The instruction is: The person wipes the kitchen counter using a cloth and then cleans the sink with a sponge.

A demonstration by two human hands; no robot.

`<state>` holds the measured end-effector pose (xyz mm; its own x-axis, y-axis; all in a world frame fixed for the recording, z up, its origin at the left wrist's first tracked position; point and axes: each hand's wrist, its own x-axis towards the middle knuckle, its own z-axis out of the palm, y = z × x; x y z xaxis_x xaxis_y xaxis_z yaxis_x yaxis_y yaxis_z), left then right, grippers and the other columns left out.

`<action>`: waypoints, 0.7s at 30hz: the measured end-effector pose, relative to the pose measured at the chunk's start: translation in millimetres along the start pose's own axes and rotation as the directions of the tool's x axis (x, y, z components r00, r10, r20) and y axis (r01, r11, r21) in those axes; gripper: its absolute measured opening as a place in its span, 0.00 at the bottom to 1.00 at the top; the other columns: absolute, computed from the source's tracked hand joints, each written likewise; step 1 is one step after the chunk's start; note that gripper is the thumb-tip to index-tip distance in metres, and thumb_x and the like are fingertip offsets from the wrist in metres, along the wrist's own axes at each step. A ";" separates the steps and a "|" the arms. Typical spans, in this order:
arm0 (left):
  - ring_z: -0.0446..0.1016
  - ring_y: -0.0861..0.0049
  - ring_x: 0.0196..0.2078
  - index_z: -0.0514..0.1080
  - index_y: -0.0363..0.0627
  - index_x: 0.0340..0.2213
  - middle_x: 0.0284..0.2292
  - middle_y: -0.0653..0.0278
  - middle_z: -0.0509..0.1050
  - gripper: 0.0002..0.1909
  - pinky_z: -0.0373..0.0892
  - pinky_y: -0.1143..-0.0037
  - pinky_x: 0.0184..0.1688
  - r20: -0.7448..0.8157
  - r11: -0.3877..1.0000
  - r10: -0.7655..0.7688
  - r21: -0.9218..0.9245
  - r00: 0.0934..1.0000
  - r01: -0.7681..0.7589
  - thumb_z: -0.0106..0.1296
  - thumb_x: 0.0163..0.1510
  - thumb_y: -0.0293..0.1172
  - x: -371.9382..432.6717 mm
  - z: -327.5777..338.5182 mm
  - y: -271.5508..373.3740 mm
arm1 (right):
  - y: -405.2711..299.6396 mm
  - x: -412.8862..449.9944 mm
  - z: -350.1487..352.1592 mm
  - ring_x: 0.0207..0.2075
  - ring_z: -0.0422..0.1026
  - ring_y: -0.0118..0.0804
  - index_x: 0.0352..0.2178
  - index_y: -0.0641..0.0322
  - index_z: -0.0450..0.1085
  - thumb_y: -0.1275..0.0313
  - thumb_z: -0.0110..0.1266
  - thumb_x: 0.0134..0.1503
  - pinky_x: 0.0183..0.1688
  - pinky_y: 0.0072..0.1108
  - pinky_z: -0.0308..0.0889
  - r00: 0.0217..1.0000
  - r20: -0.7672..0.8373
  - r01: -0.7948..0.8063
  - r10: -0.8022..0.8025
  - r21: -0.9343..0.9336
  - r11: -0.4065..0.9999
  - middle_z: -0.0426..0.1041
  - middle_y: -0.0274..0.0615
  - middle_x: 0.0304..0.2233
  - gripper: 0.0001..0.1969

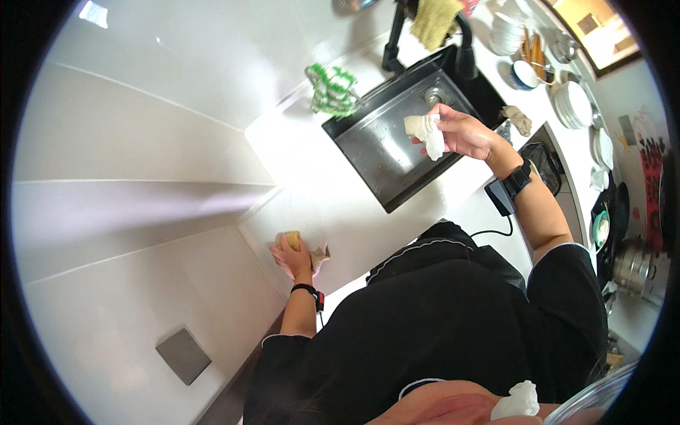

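Observation:
My left hand [291, 259] is on the white countertop [340, 212] near the wall corner, its fingers around a yellowish-brown cloth or sponge [291, 239]. Beside that hand, on its right, lies a crumpled pinkish cloth [320, 256]. Over the dark sink [382, 164], my right hand [443, 130] pinches a white, crumpled sheet, like a tissue or thin wipe [425, 130], between thumb and fingers. A green-and-white striped cloth [333, 90] hangs at the sink's far left corner.
A black faucet [466, 56] and a hanging yellow towel [435, 21] stand at the sink's far side. To the right are a beige rag [517, 120], stacked white plates [572, 105], a blue-rimmed bowl [525, 75], chopsticks [536, 53] and a black-lined bin [543, 164]. Walls border the counter on the left.

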<state>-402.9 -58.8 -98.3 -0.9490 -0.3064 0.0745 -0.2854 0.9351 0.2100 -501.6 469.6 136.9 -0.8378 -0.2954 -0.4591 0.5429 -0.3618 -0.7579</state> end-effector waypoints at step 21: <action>0.68 0.55 0.48 0.69 0.39 0.51 0.44 0.47 0.68 0.23 0.64 0.64 0.53 0.123 0.859 0.076 -0.512 0.989 -0.002 0.54 0.60 0.43 -23.5 -39.9 201.8 | -120.6 -129.2 -193.8 0.25 0.68 0.24 0.41 0.61 0.67 0.67 0.56 0.62 0.21 0.16 0.61 0.883 -0.391 0.125 -0.260 -0.338 0.933 0.76 0.37 0.32 0.11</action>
<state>-432.8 130.0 -18.7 -0.9772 -0.2100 -0.0306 -0.1744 0.7128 0.6793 -470.1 722.8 197.8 -0.9034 0.1786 -0.3899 0.3826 -0.0753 -0.9209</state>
